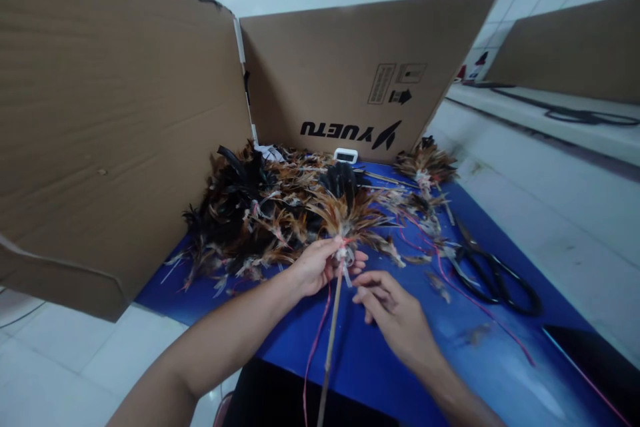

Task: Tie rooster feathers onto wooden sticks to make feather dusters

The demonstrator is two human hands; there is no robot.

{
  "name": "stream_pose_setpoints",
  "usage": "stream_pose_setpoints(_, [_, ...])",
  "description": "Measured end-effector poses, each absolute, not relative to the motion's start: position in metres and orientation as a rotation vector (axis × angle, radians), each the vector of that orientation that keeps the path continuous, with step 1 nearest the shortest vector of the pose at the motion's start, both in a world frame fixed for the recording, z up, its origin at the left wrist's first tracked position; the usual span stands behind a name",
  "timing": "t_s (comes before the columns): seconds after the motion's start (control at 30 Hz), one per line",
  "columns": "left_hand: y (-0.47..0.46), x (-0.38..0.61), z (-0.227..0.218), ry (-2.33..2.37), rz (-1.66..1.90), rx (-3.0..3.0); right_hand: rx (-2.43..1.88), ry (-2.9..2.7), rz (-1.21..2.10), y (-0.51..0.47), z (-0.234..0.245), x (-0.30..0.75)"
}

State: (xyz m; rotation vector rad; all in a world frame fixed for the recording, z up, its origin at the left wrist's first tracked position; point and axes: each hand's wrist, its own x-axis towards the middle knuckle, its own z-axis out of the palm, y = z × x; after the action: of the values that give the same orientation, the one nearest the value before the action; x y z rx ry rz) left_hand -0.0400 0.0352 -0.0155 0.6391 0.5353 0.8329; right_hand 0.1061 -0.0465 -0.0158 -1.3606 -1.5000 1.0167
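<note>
My left hand (320, 263) is closed around the white quill base of a feather duster (345, 217), brown feathers with black ones at the top. A thin wooden stick (331, 340) runs down from it towards me. Pink string (320, 330) is wound at the feather base, and a length hangs beside the stick. Just right of the quills is my right hand (393, 310), its fingers curled and thumb near the index finger. Whatever sits between those fingertips, if anything, is too small to make out.
Loose brown and black feathers (240, 213) are heaped on the blue tabletop (400, 373). Black-handled scissors (495, 280) and pink string lie right; another feather bundle (427, 163) is behind. Cardboard panels (320, 73) stand left and back. A small white digital device (345, 156) sits at the back.
</note>
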Motion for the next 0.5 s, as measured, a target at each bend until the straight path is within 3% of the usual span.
stream_pose_setpoints(0.2, [0.032, -0.045, -0.008, 0.432, 0.811, 0.661, -1.241, -1.226, 1.434, -0.043, -0.013, 0.084])
stream_pose_setpoints(0.5, [0.031, -0.047, -0.004, 0.427, 0.827, 0.766, -1.284, -1.170, 1.569, -0.038, -0.009, 0.065])
